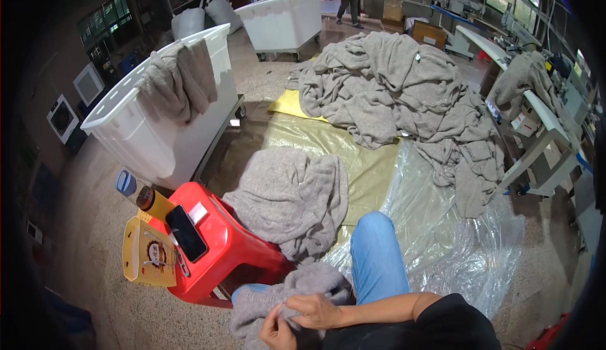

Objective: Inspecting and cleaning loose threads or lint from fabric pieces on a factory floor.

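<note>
I see both hands, left [278, 332] and right [315, 312], fingers pinched shut on the grey cloth [297, 287] (bunched on my lap), stool [221, 243] beyond-left.

Close in, both hands sit pressed into the grey cloth [297, 290] on the lap, and the raised knee in blue jeans [379, 255] blocks the way straight ahead. To the near left the red stool [233, 249] with a phone [186, 232] on it closes that side, and behind it the white bin [151, 129] walls off the far left. Open floor shows on the yellow sheet [328, 142] between the small grey heap [290, 198] and the big far pile [404, 91], and on the clear plastic [442, 236] to the right.
</note>
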`<state>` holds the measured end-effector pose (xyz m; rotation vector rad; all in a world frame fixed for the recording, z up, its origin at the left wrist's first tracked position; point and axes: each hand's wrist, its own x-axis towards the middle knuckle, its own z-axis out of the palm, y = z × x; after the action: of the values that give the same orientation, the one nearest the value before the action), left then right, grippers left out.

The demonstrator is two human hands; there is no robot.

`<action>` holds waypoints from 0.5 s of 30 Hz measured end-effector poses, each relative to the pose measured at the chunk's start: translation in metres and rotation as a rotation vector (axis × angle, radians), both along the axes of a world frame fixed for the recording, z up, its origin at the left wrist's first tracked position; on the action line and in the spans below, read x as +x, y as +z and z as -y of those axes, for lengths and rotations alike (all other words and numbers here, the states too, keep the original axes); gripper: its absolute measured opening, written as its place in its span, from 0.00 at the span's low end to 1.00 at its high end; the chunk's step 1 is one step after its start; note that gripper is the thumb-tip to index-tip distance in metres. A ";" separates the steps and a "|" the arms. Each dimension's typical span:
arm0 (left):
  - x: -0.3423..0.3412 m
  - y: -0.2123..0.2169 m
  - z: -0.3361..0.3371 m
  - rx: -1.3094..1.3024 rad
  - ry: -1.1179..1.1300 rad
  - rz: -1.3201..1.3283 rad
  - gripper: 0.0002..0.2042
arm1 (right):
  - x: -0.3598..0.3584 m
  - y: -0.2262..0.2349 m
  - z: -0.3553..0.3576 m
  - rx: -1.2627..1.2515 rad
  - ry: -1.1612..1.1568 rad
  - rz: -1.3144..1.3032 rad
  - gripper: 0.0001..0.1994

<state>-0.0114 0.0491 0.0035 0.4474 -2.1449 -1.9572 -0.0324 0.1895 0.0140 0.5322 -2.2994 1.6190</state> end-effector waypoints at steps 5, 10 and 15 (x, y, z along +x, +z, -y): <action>-0.017 0.027 0.037 -0.283 -0.616 0.213 0.12 | -0.016 -0.022 -0.033 0.255 0.017 -0.179 0.12; -0.019 0.013 0.081 -0.043 -0.296 0.325 0.05 | -0.039 -0.028 -0.100 0.273 0.060 0.171 0.17; -0.013 0.009 0.058 0.522 -0.165 0.350 0.07 | -0.047 -0.031 -0.102 -0.310 0.165 0.682 0.21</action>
<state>-0.0245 -0.0089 0.0126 0.7656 -1.8689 -2.7162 -0.0793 0.2914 -0.0167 0.0951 -2.3893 2.4849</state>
